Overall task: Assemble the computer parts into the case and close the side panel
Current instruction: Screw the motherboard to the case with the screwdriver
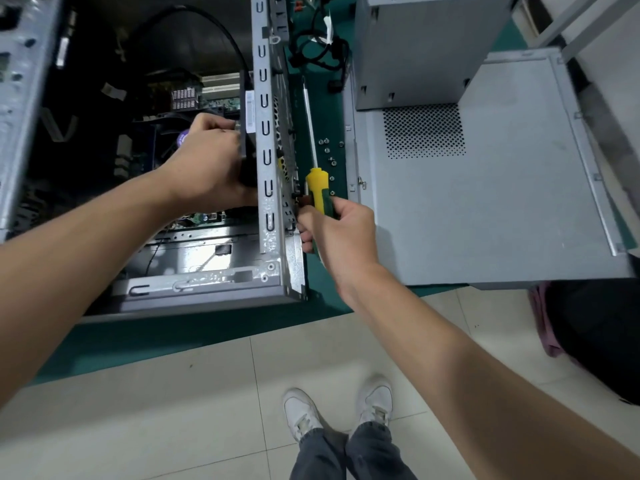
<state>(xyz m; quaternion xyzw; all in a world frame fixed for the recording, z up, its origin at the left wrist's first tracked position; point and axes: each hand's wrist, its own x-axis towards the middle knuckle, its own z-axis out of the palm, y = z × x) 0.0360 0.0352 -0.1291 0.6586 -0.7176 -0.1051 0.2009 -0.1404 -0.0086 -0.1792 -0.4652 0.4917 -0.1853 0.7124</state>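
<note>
While I look down from the head camera, the open computer case [194, 258] lies on the green counter [173, 334] with its interior facing up; motherboard components show inside, partly in shadow. To the right of the case, the grey side panel [485, 209] lies flat on the counter, its perforated vent patch toward the far edge, well apart from the case opening. A second grey metal enclosure [422, 46] stands on the far end of that panel.

My left hand [207, 168] reaches into the case; its grip is curled round a black component [247, 157] and holds it against the inner face of the case's slotted metal wall [265, 133]. A black cable [214, 26] arcs up from this component toward the far side of the case.

My right hand [341, 233] is outside that wall; its grip is wrapped round the green-and-yellow handle of a screwdriver [317, 188], whose shaft points away along the counter. The fingertips sit close to the wall's outer face; I cannot tell whether they touch it.

Several small screws [330, 157] lie scattered on the counter between shaft and side panel.
</note>
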